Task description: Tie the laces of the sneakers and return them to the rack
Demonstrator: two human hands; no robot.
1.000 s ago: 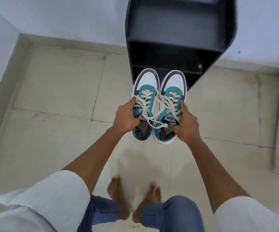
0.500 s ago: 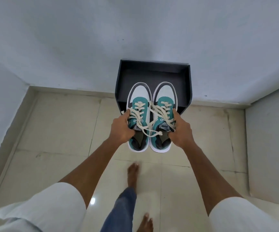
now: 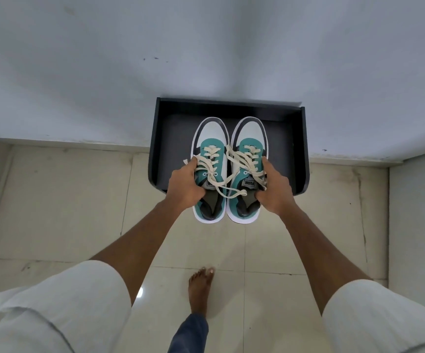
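Note:
I hold a pair of teal, white and grey sneakers side by side, toes pointing away from me. My left hand (image 3: 184, 186) grips the outer side of the left sneaker (image 3: 210, 146). My right hand (image 3: 273, 189) grips the outer side of the right sneaker (image 3: 251, 146). Cream laces (image 3: 228, 174) lie across both tongues, and one strand runs from one shoe to the other. The pair hangs in the air above the top of the black shoe rack (image 3: 286, 154), which stands against the wall.
A pale wall (image 3: 206, 47) rises right behind the rack. Beige floor tiles (image 3: 66, 200) spread to the left. A white block or low wall (image 3: 420, 220) closes off the right side. My bare foot (image 3: 201, 289) stands on the tiles below the shoes.
The view has risen from low in front of the rack to above it. Both sneakers, held the same way, now hang over the rack's top. One foot has stepped forward.

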